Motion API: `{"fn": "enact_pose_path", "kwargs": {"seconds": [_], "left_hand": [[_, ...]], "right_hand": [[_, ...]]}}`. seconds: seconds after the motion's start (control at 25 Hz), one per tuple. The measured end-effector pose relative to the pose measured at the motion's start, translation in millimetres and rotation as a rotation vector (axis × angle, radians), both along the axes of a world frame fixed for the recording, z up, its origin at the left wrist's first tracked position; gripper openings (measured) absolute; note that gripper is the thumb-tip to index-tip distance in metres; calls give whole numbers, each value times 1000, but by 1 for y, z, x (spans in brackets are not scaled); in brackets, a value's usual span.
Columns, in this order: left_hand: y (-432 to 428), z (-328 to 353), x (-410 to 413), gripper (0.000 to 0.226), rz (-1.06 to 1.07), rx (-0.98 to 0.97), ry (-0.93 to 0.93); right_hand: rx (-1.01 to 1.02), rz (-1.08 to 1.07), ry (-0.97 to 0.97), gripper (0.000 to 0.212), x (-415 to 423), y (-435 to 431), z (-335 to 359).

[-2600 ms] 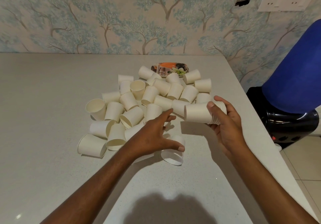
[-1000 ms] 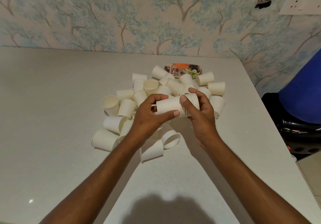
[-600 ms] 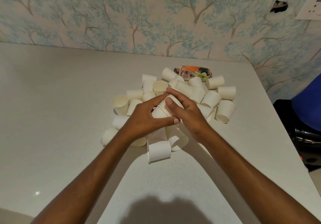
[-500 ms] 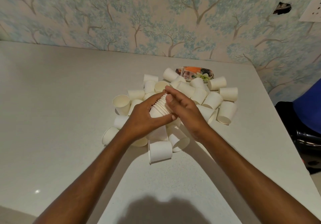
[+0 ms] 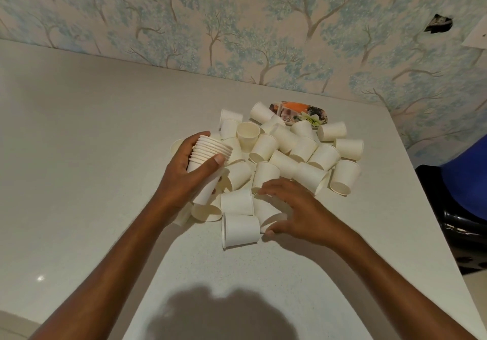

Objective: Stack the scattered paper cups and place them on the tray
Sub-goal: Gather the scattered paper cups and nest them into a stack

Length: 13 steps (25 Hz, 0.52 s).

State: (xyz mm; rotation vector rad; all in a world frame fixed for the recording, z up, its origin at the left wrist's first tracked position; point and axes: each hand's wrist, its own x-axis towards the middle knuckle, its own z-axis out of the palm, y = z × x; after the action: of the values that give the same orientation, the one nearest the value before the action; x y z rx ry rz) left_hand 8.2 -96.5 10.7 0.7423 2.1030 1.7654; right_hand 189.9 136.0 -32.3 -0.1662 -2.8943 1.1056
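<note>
White paper: we hold nested stack (image 5: 208,160) in left hand (image 5: 181,179), fingers wrapped round it, nearer us than tray (image 5: 297,109) and left of it. Right hand (image 5: 297,213) curls round lying cup (image 5: 266,210), nearer again. We judge early stage: most loose cups (image 5: 290,152) unstacked before tray, no stack on it. Table (image 5: 79,155) beneath.
</note>
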Motion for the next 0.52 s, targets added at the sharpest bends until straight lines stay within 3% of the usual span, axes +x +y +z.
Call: {"fn": "enact_pose_path", "kwargs": {"seconds": [0.24,0.52], "left_hand": [[6,-3,7,60,2,45,-72],[14,-4,7,71,-40,15,-2]], "right_hand": [[24,-76,251,32,1,5,-3],[-178,-269,367,17,-10,23,25]]}}
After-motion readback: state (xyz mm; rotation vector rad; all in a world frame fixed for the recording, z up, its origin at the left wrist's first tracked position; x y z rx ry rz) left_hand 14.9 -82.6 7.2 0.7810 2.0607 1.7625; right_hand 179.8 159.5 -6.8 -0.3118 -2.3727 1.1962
